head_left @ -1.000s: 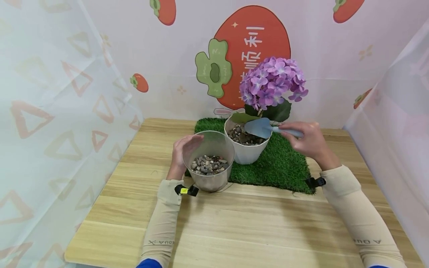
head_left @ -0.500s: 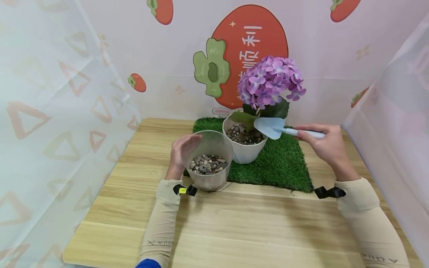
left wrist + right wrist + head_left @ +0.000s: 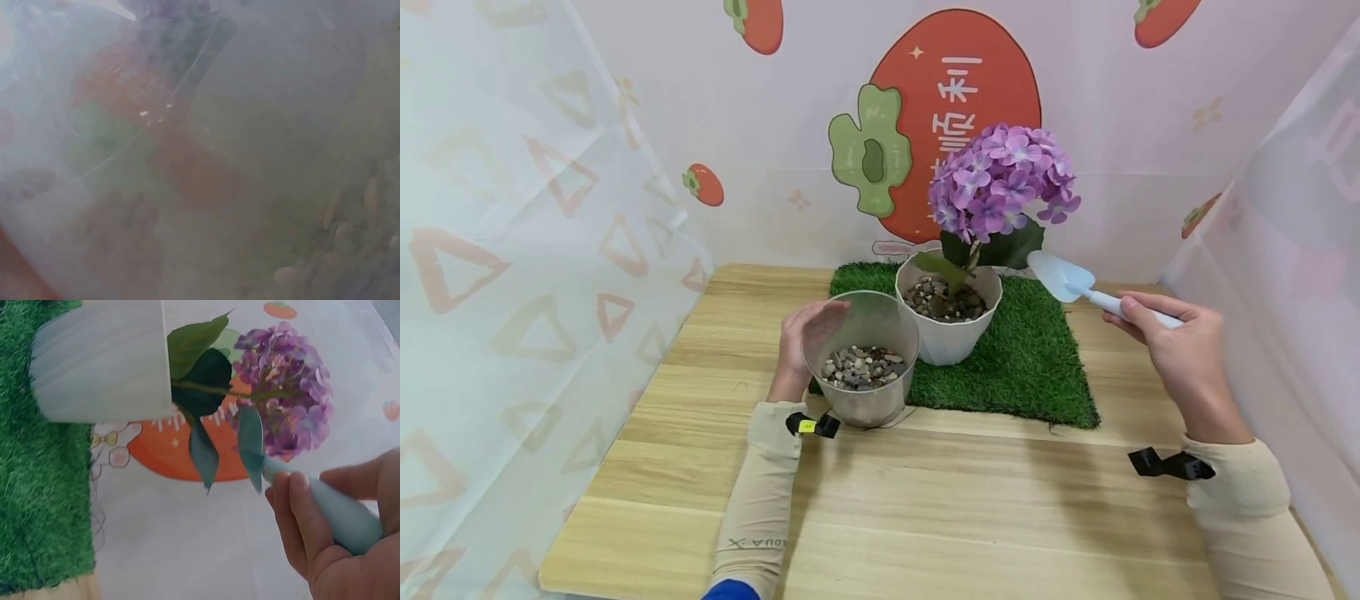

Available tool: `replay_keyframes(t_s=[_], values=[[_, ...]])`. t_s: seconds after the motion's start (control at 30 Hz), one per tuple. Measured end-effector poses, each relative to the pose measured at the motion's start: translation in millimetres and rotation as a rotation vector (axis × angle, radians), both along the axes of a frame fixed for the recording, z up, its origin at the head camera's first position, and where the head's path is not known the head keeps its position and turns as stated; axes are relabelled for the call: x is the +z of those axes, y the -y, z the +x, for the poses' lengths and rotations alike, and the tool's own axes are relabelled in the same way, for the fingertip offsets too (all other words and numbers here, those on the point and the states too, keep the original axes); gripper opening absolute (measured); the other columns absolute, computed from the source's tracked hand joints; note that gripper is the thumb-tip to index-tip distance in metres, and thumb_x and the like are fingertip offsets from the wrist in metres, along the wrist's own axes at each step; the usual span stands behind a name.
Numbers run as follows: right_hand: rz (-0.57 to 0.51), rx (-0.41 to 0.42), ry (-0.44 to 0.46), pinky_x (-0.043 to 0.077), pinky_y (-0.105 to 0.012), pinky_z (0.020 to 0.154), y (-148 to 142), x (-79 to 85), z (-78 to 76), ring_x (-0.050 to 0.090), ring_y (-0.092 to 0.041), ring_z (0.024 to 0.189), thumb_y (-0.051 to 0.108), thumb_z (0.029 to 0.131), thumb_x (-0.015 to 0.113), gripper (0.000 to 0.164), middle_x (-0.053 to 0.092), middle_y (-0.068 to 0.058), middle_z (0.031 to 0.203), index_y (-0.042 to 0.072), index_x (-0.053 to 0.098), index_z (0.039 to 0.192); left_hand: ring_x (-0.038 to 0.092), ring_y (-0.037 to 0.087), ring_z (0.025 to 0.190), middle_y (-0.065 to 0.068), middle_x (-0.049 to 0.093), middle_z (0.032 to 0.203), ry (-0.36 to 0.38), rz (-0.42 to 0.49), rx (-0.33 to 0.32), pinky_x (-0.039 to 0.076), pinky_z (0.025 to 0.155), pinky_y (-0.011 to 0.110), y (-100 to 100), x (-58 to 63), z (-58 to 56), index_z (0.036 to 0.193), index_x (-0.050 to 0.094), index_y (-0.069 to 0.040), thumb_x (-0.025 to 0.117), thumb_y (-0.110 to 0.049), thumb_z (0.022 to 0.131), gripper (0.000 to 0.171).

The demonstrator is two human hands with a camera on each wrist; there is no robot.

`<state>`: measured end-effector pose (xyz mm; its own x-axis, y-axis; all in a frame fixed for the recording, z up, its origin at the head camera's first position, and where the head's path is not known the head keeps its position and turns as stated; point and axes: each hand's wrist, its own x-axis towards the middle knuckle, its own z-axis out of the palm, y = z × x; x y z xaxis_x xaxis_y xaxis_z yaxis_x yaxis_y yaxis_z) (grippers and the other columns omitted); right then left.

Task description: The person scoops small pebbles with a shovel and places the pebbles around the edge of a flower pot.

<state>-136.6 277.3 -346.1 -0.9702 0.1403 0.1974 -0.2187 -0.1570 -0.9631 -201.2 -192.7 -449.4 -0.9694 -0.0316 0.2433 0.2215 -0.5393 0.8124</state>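
Observation:
My right hand (image 3: 1183, 346) grips the handle of a small light-blue trowel (image 3: 1063, 277), held in the air to the right of the flower pot. No stones show on its blade in the head view. In the right wrist view the fingers wrap the trowel's handle (image 3: 344, 515). My left hand (image 3: 796, 343) holds the left side of a clear plastic bucket (image 3: 865, 404) with pebbles (image 3: 861, 368) in its bottom. Behind it stands a white pot (image 3: 949, 340) holding pebbles and a purple hydrangea (image 3: 1000, 183). The left wrist view looks blurrily through the bucket wall (image 3: 250, 144).
A green artificial grass mat (image 3: 1030, 375) lies under the white pot and partly under the bucket. The wooden table (image 3: 962, 508) extends toward the front. A printed cloth backdrop (image 3: 775, 125) hangs behind, with side cloths at left and right.
My right hand has moved right and toward me, carrying the trowel from over the white pot out past its right side. The left hand stays at the bucket.

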Motion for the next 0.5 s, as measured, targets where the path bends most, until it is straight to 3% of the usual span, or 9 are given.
replay_keyframes(t_s=[0.17, 0.33, 0.5], values=[[-0.023, -0.121, 0.033, 0.063, -0.019, 0.084, -12, -11.4, 0.5, 0.082, -0.012, 0.08, 0.002, 0.094, 0.076, 0.013, 0.081, -0.001, 0.096, 0.006, 0.082, 0.104, 0.077, 0.029, 0.109, 0.016, 0.081, 0.111, -0.003, 0.021, -0.019, 0.054, 0.116, 0.046, 0, 0.7, 0.0, 0.108, 0.078, -0.001, 0.041, -0.005, 0.11, 0.037], [-0.013, -0.229, 0.099, 0.061, -0.016, 0.084, -23, -23.3, -4.9, 0.081, -0.008, 0.082, 0.006, 0.097, 0.074, 0.027, 0.077, 0.005, 0.095, -0.001, 0.075, 0.123, 0.077, 0.028, 0.109, 0.014, 0.081, 0.111, 0.002, 0.017, -0.022, 0.054, 0.116, 0.045, 0, 1.7, -0.2, 0.107, 0.078, -0.003, 0.041, -0.007, 0.111, 0.037], [0.036, -0.323, 0.198, 0.061, -0.01, 0.074, -32, -37.2, -15.2, 0.079, -0.004, 0.076, 0.01, 0.098, 0.073, 0.032, 0.078, 0.011, 0.084, -0.001, 0.071, 0.128, 0.077, 0.029, 0.11, 0.015, 0.081, 0.111, -0.002, 0.032, -0.03, 0.055, 0.115, 0.045, 1, 0.6, -0.5, 0.107, 0.078, -0.002, 0.04, -0.005, 0.111, 0.038]])
